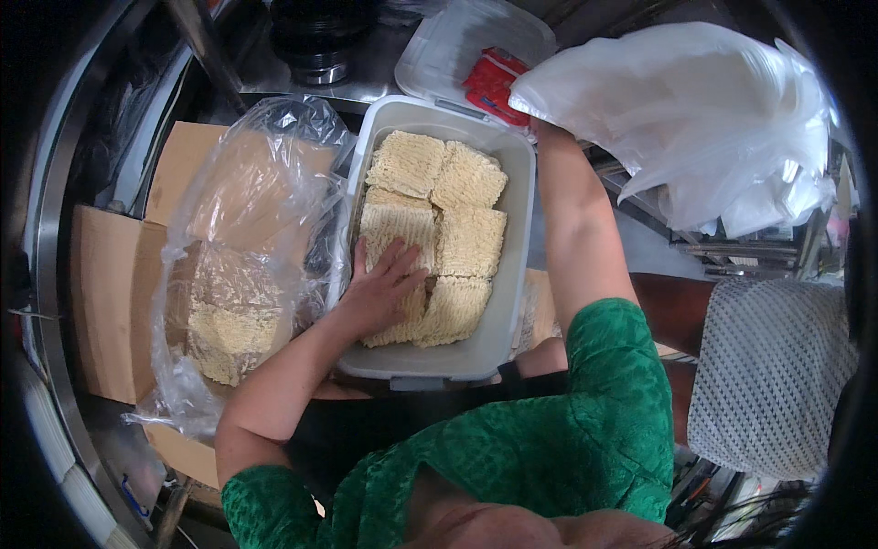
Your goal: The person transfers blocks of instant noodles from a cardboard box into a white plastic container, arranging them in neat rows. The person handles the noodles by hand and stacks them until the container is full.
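My left hand (pixel 385 291) lies with spread fingers on a block of dried instant noodles (pixel 396 230) in the left column. Several such blocks, including a far-right one (pixel 469 174), sit in two columns inside a pale plastic storage bin (pixel 519 302). My right forearm (pixel 579 213) reaches along the bin's right side towards the back. The right hand itself is hidden behind white plastic bags (pixel 679 117). Close to that wrist, a red packet (pixel 495 81) rests on a translucent plastic lid (pixel 439 51).
Left of the bin, an opened cardboard box (pixel 110 302) holds more noodle blocks (pixel 233 329) inside a clear plastic liner (pixel 267 161). Metal rails (pixel 741 250) stand at right. Another person in patterned cloth (pixel 768 377) is close on the right. A dark round object (pixel 319 38) stands at the back.
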Action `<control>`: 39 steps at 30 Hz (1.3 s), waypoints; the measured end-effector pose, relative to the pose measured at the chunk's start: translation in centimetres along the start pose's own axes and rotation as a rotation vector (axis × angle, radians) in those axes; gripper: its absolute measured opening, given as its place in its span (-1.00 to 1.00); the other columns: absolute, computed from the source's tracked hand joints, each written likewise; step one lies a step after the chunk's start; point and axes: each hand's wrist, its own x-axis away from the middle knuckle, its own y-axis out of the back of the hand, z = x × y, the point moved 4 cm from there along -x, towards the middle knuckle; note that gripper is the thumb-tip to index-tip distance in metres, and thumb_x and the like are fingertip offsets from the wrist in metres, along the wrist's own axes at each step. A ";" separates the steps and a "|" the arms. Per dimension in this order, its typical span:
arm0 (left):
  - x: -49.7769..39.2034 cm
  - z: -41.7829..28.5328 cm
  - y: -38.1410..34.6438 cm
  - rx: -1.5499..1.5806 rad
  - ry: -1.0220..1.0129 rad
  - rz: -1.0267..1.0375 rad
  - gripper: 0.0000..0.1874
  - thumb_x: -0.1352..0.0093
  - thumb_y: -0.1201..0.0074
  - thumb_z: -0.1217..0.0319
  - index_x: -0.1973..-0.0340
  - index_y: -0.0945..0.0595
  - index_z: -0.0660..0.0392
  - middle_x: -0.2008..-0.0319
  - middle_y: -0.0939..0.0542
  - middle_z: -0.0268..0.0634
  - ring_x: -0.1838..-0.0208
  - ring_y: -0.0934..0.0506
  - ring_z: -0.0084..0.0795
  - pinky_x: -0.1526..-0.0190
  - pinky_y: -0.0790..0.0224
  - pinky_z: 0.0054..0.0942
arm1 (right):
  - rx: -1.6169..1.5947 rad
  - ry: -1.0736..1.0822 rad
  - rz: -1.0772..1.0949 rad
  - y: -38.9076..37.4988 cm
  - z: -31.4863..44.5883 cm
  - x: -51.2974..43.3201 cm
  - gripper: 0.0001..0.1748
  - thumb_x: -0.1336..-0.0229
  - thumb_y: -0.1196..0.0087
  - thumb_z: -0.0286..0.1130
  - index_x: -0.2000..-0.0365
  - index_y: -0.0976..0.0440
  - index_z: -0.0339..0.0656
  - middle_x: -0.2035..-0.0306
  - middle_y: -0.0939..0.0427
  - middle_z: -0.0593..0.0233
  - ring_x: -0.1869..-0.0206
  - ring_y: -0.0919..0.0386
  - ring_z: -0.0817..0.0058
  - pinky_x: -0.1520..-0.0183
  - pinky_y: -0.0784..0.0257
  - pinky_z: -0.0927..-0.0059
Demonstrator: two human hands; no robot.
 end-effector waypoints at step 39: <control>6.9 1.6 1.6 0.371 0.590 -0.522 -0.42 -0.20 0.02 0.53 -0.17 -0.30 0.34 0.11 -0.52 0.30 -0.07 -0.48 0.18 -0.14 -0.32 -0.11 | -0.378 -0.415 0.441 2.0 -20.8 31.2 -0.46 0.03 -0.23 -0.52 -0.01 -0.38 -0.39 0.10 -0.56 0.00 0.07 -0.55 0.30 0.07 -0.50 0.32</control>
